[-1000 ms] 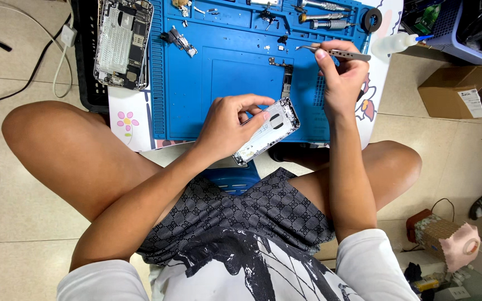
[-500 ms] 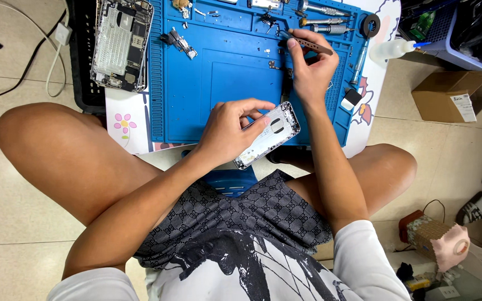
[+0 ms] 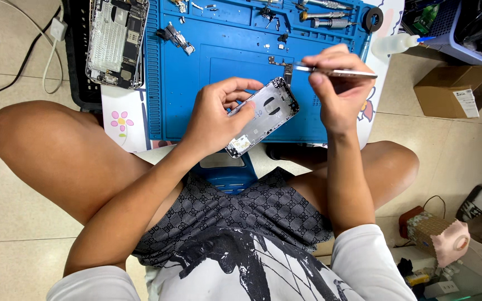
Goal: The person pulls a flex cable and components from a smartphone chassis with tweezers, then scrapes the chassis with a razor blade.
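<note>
Phone housing held above the mat, tweezers poised at its top edge.

Left hand (image 3: 213, 120) fingers clamped on the silver metal phone rear housing (image 3: 263, 114), over the blue silicone repair mat (image 3: 196, 83); right hand (image 3: 336, 89) fingers pinched together on slim steel tweezers (image 3: 336, 71). Risk: loose screws in the mat's tray slots (image 3: 241, 14) could scatter if knocked. Lilac plastic basket (image 3: 464, 33) holds dark bags.

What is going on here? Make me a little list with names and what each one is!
left hand: holds the silver phone shell above the lap
right hand: pinches metal tweezers level, tips pointing left
blue mat: lies under both hands, small parts on it
opened phone: lies left of the mat
cardboard box: on the floor, right
</note>
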